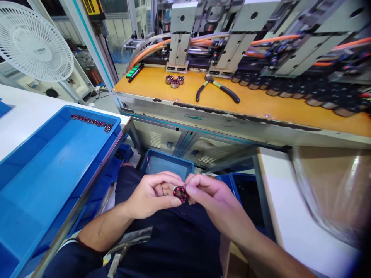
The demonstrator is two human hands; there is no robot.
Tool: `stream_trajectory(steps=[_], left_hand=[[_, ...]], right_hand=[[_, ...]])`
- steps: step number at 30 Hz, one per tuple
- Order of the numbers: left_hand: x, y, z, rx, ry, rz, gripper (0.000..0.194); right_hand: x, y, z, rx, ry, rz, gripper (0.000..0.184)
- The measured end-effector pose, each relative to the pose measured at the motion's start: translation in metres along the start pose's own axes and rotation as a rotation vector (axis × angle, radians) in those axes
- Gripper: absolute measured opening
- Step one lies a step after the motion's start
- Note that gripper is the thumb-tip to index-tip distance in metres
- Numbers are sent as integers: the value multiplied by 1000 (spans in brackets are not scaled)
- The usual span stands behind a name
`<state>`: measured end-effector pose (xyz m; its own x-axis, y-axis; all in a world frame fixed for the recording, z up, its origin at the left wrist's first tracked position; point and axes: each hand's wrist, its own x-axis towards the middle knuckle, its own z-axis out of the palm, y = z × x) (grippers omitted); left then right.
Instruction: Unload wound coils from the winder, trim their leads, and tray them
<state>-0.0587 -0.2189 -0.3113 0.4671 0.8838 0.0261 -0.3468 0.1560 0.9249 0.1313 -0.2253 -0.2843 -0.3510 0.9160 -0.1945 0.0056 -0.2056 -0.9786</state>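
Note:
A small ring-shaped motor stator with dark and pinkish-red windings is held above my lap. My left hand grips it from the left, thumb along the lower edge and fingers curled behind. At its right edge, my right hand is closed in a pinch, thumb against the fingers. Whether those fingertips hold the ring's edge or a thin wire is hidden. A short pink thread of wire shows just below the stator.
A blue tray at left holds a row of stators. On the orange bench ahead lie several stators, pliers, markers and a line of dark-topped parts. Below sits another blue bin; a fan stands left.

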Motion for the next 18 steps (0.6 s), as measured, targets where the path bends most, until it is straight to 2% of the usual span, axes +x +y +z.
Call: stream_trajectory(steps=[5,10,12,16,18], left_hand=[[-2,0,-3,6,-4,4,31],[-2,2,1,-55,-11,0,31],[-2,2,3,-69,-17,-13,31],[-3,6,3,-67,-26,-57,30],[-3,9,3,-81,-47,-114,30]], right_hand=[[-4,11,-12,94,46,-14,35],[-18,13,2,138,-54,86,31],[-22,13,4,123,-48,83,31],[-24,10,-12,66,-45,42,34],[-21,1,-23,-28,-25,5,28]])
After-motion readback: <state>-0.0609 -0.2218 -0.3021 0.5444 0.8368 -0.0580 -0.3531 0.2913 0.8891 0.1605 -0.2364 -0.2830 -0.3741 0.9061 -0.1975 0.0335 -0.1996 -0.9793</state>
